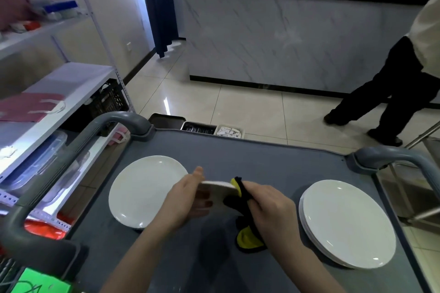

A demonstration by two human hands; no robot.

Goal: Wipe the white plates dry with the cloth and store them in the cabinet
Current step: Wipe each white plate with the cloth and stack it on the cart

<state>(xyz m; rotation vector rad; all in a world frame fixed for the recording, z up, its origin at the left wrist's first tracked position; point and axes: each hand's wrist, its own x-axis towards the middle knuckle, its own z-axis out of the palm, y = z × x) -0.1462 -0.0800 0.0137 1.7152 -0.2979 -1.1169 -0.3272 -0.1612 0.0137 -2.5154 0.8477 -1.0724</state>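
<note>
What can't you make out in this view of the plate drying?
All in the head view:
- The held plate: nearly edge-on, motion-blurred, partly covered by the left hand and the cloth; wet or dry is unclear.
- The cloth: mostly hidden under the right hand.
- The plate stack: count unclear, rims too thin.
- The cabinet: not in view.
- The bystander: cut off by the right edge.
</note>
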